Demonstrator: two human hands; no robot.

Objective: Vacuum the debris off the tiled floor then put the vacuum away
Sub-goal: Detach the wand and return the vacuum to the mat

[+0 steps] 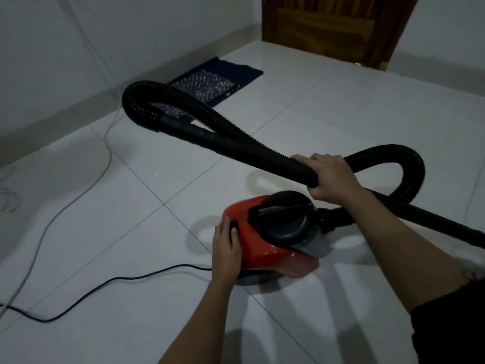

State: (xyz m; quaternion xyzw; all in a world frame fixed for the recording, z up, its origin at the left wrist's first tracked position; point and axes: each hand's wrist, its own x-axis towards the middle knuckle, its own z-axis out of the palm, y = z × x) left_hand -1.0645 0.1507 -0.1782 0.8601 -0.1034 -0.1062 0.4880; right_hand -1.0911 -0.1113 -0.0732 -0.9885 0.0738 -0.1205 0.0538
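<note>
A: Right hand, right of centre — state?
B: Closed around the black wand, where the ribbed hose is bunched against it. Both are gripped together, held above the floor.

A: Left hand?
B: Laid flat on the rear of the red vacuum, fingers spread a little, thumb by a dark button. Nothing is grasped, only pressed or rested on; which one cannot be told.

A: Vacuum location?
B: Lower centre of the frame, set on the white tiled floor. A black round lid is seen on top. The hose is looped out to the right and up to the upper left.

A: Cords?
B: A black power cord is trailed from the vacuum's rear to the lower left edge. A pale cable is run along the left.

A: Background?
B: A dark blue mat is laid by the wall at upper centre; a wooden door is seen at the top right. Debris can't be made out.
</note>
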